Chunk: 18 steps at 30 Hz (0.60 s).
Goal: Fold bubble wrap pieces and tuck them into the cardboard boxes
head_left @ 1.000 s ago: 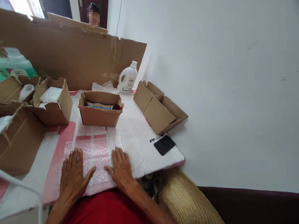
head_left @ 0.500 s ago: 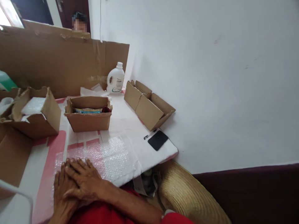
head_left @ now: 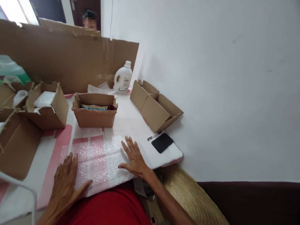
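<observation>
A sheet of bubble wrap [head_left: 100,157] lies flat on the white and pink table cover [head_left: 131,125] right in front of me. My left hand [head_left: 64,184] rests palm down on its left edge, fingers stretched out. At the sheet's right edge my right hand [head_left: 134,156] lies flat too, fingers spread. Neither hand holds anything. Just beyond the sheet stands an open cardboard box [head_left: 95,111] with a printed packet and something dark red inside.
More open cardboard boxes [head_left: 44,107] stand at the left, and an empty one [head_left: 154,104] lies on its side by the white wall. A black card [head_left: 162,142] lies at the right edge, a white jug [head_left: 122,78] at the back. A straw hat [head_left: 192,200] sits below. A person shows behind the cardboard screen [head_left: 70,59].
Half a second ago my hands lay stacked on the sheet's left part; now they are apart, the right one swept across to the sheet's right edge. The view shifted a little.
</observation>
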Tool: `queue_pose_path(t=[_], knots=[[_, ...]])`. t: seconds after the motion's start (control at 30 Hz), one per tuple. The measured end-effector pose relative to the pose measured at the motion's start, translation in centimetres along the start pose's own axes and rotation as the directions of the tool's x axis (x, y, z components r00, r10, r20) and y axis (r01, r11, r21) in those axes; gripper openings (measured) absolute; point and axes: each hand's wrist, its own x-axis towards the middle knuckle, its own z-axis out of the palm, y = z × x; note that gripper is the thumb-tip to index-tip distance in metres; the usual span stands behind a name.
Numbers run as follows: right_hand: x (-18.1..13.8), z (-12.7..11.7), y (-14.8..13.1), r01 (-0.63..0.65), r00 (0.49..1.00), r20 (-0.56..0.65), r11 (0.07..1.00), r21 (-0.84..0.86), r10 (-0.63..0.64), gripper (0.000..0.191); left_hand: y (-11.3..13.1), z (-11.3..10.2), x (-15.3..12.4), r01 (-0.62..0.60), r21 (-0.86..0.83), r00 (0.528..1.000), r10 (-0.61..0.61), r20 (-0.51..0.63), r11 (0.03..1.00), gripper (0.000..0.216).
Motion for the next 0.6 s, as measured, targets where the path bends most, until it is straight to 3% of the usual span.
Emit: queue_pose_path(t=[0.1, 0.17, 0.3, 0.4, 0.5, 0.6], knots=[[-1.9, -0.3, -0.2, 0.202, 0.975, 0.093, 0.979, 0.024, -0.203, 0.116, -2.1, -1.6, -2.0, -0.213, 0.042, 0.976, 0.211, 0.048, 0.976, 0.106], [-3.4, -0.5, 0.0, 0.259, 0.956, 0.133, 0.965, 0.037, -0.261, 0.115, -3.4, -2.6, -3.3, -0.303, 0.059, 0.950, 0.296, 0.097, 0.951, 0.101], [-5.8, -0.8, 0.5, 0.299, 0.938, 0.156, 0.950, 0.085, -0.309, 0.091, -6.0, -3.5, -5.4, -0.383, -0.046, 0.915, 0.386, 0.117, 0.922, 0.074], [-6.6, -1.1, 1.3, 0.293, 0.946, 0.088, 0.937, 0.190, -0.313, 0.075, -7.7, -3.6, -6.2, -0.314, -0.206, 0.937, 0.338, 0.091, 0.927, 0.073], [-6.5, -1.0, 2.1, 0.249, 0.968, -0.060, 0.904, 0.347, -0.243, 0.055, -8.2, -3.9, -5.7, -0.200, -0.349, 0.969, 0.238, 0.069, 0.915, 0.054], [-5.9, -0.1, 2.0, 0.185, 0.971, -0.220, 0.865, 0.467, -0.089, 0.027, -6.9, -4.7, -4.2, 0.058, -0.466, 0.995, -0.014, 0.098, 0.883, 0.028]])
